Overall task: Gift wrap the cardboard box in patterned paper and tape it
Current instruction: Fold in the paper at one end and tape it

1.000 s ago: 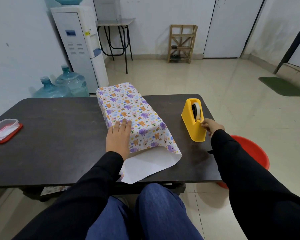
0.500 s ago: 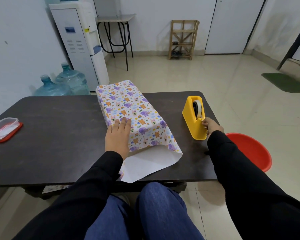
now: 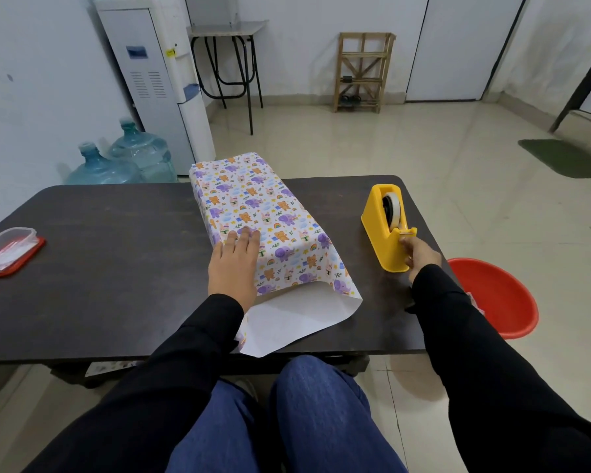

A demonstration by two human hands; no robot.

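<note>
On the dark wooden table (image 3: 116,268), seen from the head camera, white wrapping paper printed with purple elephants, orange bears and rainbows (image 3: 253,213) is covering a long box from end to end, lying lengthwise away from the person near the table's middle. Its near end is hanging open, with the plain white underside (image 3: 297,322) spilling over the table's front edge. The left hand (image 3: 234,268) is pressing flat on the paper's top, fingers straight. The right hand (image 3: 420,254) is pinching with curled fingers at the cutter lip of a yellow plastic tape dispenser (image 3: 382,230) standing well right of the parcel; the tape end is too small to make out. A clear container with a red lid (image 3: 7,250) is sitting at the far left, and a red plastic basin (image 3: 498,298) is resting on the floor just beyond the table's right edge.
</note>
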